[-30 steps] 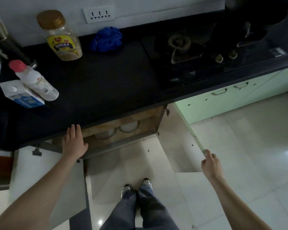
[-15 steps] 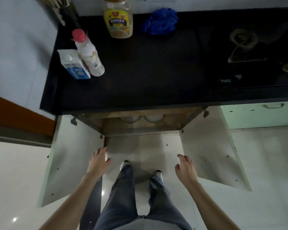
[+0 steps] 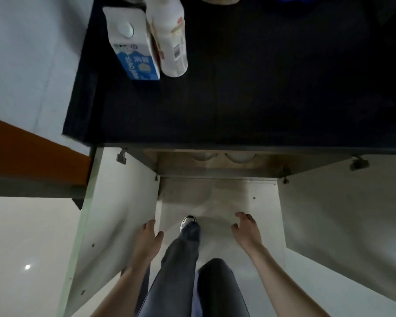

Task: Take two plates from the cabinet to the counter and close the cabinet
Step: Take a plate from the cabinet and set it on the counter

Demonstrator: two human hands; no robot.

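Under the black counter (image 3: pixel 261 92) the cabinet stands open, its left door (image 3: pixel 119 202) and right door (image 3: pixel 343 216) swung wide toward me. Only the near rims of two white plates (image 3: pixel 202 157) (image 3: pixel 239 157) show on the shelf just below the counter edge; the rest is hidden. My left hand (image 3: pixel 148 239) hangs with fingers apart by the inner edge of the left door. My right hand (image 3: pixel 246 228) is in the gap in front of the cabinet, fingers loosely spread, holding nothing. Both hands are well short of the plates.
A blue-and-white milk carton (image 3: pixel 133 44) and a white bottle (image 3: pixel 169 35) stand at the counter's left rear. My legs and a shoe (image 3: pixel 188 223) are between the doors. An orange-brown panel (image 3: pixel 32 152) and grey wall lie to the left.
My hands let go of the door edges and came inward and forward between the open doors. My view has dropped closer to the cabinet, so the counter fills more of the frame.
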